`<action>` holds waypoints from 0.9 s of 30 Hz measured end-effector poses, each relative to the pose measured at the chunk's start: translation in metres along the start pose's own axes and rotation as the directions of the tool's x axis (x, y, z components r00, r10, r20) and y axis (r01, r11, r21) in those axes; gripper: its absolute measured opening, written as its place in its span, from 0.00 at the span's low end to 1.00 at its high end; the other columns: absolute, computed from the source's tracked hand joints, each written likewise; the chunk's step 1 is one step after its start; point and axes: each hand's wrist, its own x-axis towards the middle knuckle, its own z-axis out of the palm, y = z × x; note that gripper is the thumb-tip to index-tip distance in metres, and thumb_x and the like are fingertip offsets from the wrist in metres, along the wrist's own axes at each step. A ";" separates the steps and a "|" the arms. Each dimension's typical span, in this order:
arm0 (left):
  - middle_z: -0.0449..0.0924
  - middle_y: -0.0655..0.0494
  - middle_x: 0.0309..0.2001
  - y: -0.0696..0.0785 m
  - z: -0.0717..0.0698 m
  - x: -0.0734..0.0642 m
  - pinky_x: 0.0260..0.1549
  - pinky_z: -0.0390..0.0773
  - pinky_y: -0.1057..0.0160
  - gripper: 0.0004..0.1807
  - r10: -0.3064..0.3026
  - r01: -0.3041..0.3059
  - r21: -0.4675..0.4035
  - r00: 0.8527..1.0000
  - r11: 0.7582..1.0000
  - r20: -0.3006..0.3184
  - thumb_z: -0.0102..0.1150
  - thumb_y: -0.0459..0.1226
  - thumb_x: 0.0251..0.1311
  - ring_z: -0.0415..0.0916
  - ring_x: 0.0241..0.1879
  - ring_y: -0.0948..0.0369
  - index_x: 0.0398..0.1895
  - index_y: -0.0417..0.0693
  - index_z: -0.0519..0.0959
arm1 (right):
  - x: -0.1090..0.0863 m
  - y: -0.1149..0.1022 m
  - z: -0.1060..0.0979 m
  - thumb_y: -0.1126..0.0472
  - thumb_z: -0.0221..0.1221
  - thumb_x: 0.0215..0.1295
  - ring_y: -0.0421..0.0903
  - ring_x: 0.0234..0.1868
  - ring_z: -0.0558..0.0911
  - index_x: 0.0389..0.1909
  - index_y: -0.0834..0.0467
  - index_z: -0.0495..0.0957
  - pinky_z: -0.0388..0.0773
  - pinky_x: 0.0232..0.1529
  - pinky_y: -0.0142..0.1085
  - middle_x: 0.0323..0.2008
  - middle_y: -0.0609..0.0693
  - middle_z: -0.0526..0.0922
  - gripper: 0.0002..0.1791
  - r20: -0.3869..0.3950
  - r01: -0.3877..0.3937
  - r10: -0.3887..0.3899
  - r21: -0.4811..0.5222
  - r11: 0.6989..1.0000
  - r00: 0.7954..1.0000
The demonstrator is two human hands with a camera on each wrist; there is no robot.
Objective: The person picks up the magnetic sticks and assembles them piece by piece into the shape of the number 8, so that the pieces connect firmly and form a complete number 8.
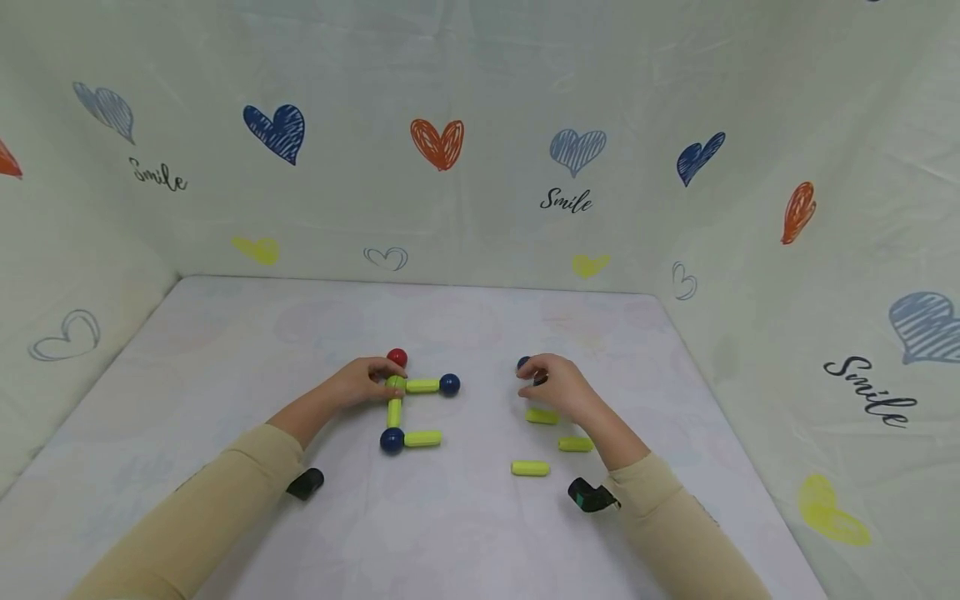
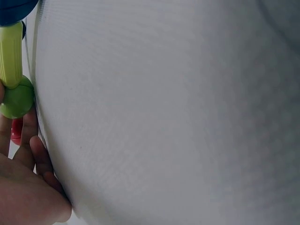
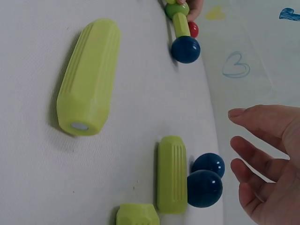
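Observation:
My left hand (image 1: 367,382) pinches a green ball (image 2: 18,99) in a magnetic stick-and-ball figure on the table. From this ball, one yellow-green stick (image 1: 422,387) runs right to a blue ball (image 1: 449,384). Another stick (image 1: 394,413) comes down to a second blue ball (image 1: 392,440), which has a further stick (image 1: 424,438) pointing right. A red ball (image 1: 397,357) shows behind the left fingers. Over on the right, my right hand (image 3: 272,164) hovers with spread, slightly bent fingers and nothing between them. Two loose dark blue balls (image 3: 205,188) lie close to it.
Three loose yellow-green sticks lie on the right of the table: one stick (image 1: 542,416) below the right hand, another stick (image 1: 575,445) farther right, and a stick (image 1: 530,468) nearer the front. A pale curtain (image 1: 480,208) printed with hearts hangs behind the white table (image 1: 337,533).

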 end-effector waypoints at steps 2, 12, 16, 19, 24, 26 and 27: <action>0.75 0.45 0.54 0.000 0.000 0.000 0.56 0.67 0.48 0.20 -0.002 0.002 -0.004 1.000 1.000 -0.001 0.71 0.40 0.55 0.66 0.51 0.49 0.51 0.45 0.81 | -0.001 0.003 -0.002 0.66 0.68 0.58 0.51 0.47 0.75 0.43 0.59 0.82 0.73 0.48 0.45 0.45 0.51 0.79 0.12 -0.018 -0.009 0.009 0.011 1.000 1.000; 0.75 0.46 0.54 -0.001 0.000 0.000 0.56 0.67 0.49 0.20 0.014 -0.014 -0.006 1.000 1.000 -0.001 0.71 0.40 0.55 0.66 0.51 0.49 0.51 0.44 0.81 | -0.002 0.017 -0.010 0.66 0.67 0.59 0.55 0.52 0.74 0.43 0.59 0.82 0.72 0.48 0.48 0.49 0.53 0.77 0.11 -0.044 -0.030 0.029 -0.031 0.999 0.999; 0.75 0.45 0.54 -0.001 0.000 -0.001 0.57 0.66 0.48 0.20 0.011 -0.011 -0.010 1.000 1.000 -0.002 0.71 0.40 0.55 0.66 0.52 0.48 0.50 0.45 0.82 | 0.002 0.025 -0.010 0.66 0.67 0.59 0.54 0.52 0.73 0.44 0.58 0.82 0.72 0.48 0.48 0.49 0.53 0.76 0.12 -0.042 -0.057 0.055 -0.036 0.998 0.998; 0.76 0.46 0.54 -0.001 0.000 -0.001 0.58 0.66 0.47 0.19 0.013 -0.013 -0.009 1.000 1.000 -0.003 0.71 0.39 0.55 0.66 0.52 0.48 0.50 0.45 0.82 | 0.004 0.028 -0.011 0.66 0.67 0.58 0.54 0.52 0.73 0.44 0.57 0.82 0.72 0.47 0.47 0.50 0.53 0.76 0.13 -0.036 -0.081 0.080 -0.044 0.996 0.996; 0.76 0.46 0.53 -0.002 0.000 0.000 0.57 0.66 0.48 0.19 0.015 -0.015 -0.006 1.000 1.000 -0.005 0.71 0.39 0.55 0.66 0.52 0.49 0.50 0.45 0.82 | 0.008 0.033 -0.010 0.67 0.67 0.57 0.54 0.52 0.72 0.44 0.55 0.83 0.73 0.48 0.48 0.52 0.53 0.76 0.14 -0.020 -0.112 0.111 -0.073 0.991 0.994; 0.76 0.46 0.54 -0.002 0.000 0.000 0.57 0.66 0.48 0.20 0.012 -0.012 -0.003 1.000 1.000 -0.006 0.71 0.40 0.55 0.66 0.52 0.49 0.50 0.45 0.82 | 0.009 0.034 -0.010 0.68 0.67 0.57 0.54 0.52 0.72 0.44 0.55 0.83 0.73 0.48 0.47 0.52 0.53 0.76 0.14 -0.015 -0.123 0.122 -0.077 0.989 0.992; 0.76 0.46 0.54 -0.003 0.001 0.001 0.56 0.67 0.48 0.20 0.009 -0.009 -0.001 1.000 1.000 -0.008 0.71 0.40 0.55 0.66 0.51 0.49 0.50 0.45 0.82 | 0.010 0.034 -0.010 0.68 0.67 0.57 0.54 0.52 0.72 0.44 0.54 0.83 0.73 0.48 0.47 0.52 0.53 0.76 0.14 -0.013 -0.128 0.127 -0.079 0.989 0.992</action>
